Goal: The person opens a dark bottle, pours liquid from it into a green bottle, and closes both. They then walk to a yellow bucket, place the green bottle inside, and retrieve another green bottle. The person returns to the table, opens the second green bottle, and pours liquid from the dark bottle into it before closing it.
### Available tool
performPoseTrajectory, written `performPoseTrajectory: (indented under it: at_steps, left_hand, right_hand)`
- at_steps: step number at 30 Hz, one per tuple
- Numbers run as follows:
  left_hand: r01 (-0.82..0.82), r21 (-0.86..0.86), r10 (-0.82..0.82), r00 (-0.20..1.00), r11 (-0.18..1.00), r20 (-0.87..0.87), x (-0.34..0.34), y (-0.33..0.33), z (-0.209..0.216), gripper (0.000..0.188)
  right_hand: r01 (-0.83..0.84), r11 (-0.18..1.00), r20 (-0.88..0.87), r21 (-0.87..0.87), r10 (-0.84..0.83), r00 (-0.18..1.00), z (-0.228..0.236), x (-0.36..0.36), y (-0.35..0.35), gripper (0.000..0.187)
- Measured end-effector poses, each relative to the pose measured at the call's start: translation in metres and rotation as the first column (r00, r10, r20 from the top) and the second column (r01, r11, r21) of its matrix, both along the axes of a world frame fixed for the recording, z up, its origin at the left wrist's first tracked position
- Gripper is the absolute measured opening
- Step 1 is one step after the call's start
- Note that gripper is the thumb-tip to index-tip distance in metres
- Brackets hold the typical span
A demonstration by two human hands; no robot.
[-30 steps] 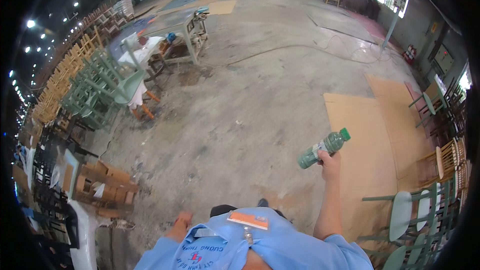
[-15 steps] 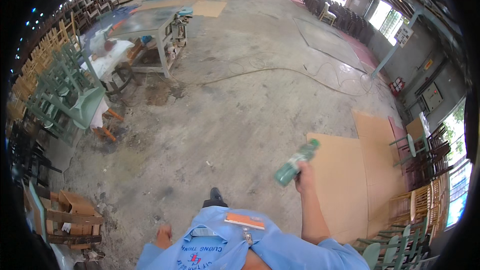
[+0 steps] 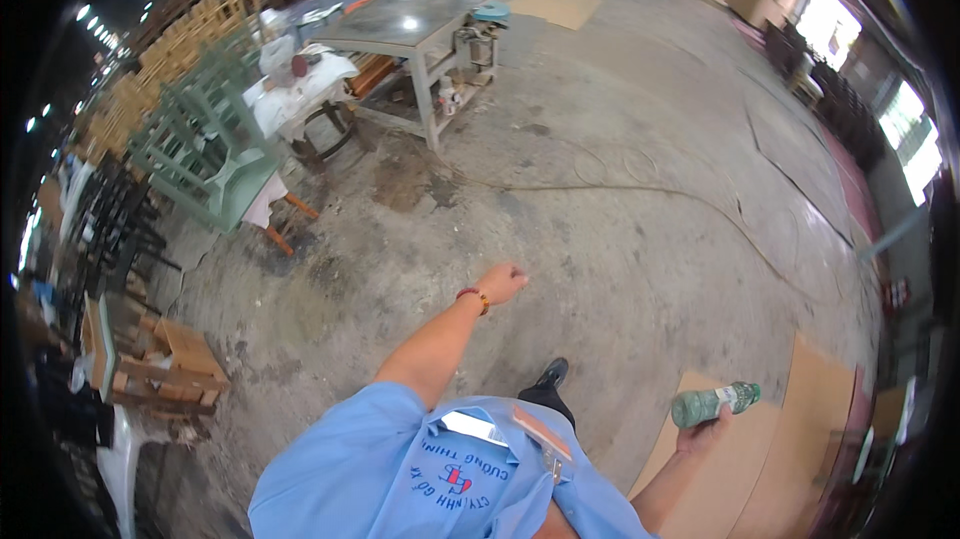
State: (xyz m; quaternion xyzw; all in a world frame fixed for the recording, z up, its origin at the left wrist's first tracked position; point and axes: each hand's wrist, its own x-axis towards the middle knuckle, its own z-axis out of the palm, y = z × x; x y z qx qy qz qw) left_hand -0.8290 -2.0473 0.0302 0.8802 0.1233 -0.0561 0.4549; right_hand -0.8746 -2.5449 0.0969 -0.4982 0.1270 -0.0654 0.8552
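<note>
My right hand [image 3: 706, 431] is wrapped round a green plastic bottle [image 3: 714, 403] with a pale label, low on the right and beside my body. The bottle lies nearly level, its cap end pointing right. In front of me my left hand [image 3: 502, 283] hangs over the concrete floor with its fingers curled in; nothing shows in it. A beaded bracelet [image 3: 479, 300] circles that wrist. Below the hand, one black shoe [image 3: 553, 372] is on the floor.
A grey workbench [image 3: 395, 24] stands ahead on the left, with stacked green chairs [image 3: 215, 164] nearer me. A wooden crate-like piece [image 3: 165, 369] sits at the lower left. A thin hose [image 3: 640, 188] crosses the concrete. Cardboard sheets [image 3: 790, 439] cover the floor at right.
My left arm has swung forward into clear view. The bottle in my right hand has moved right and tilted toward level. The view has turned left, bringing the workbench closer.
</note>
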Motion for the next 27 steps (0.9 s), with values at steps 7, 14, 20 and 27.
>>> performPoseTrajectory:
  at_steps: [7,14,20,27]
  left_hand:
    - [-0.026,0.246,0.169,0.796,0.969,-0.581,-0.033,0.042,-0.022,0.034]
    - [-0.273,0.324,0.415,0.414,0.906,-0.811,-0.058,0.055,-0.062,0.026]
    - [0.265,0.389,0.138,0.645,0.882,-0.751,0.114,0.143,-0.105,0.028]
    - [-0.419,0.087,0.425,0.853,0.904,-0.303,0.517,0.235,-0.071,0.048]
  right_hand:
    - [0.033,0.998,-0.103,0.049,-0.028,0.994,0.027,0.269,0.039,0.036]
    - [-0.261,0.962,0.005,0.079,0.261,0.965,0.035,0.470,0.175,0.039]
    - [-0.451,0.891,-0.097,-0.047,0.446,0.890,0.019,0.619,0.266,0.041]
    - [-0.317,0.902,0.008,-0.294,0.334,0.943,0.097,0.808,0.278,0.041]
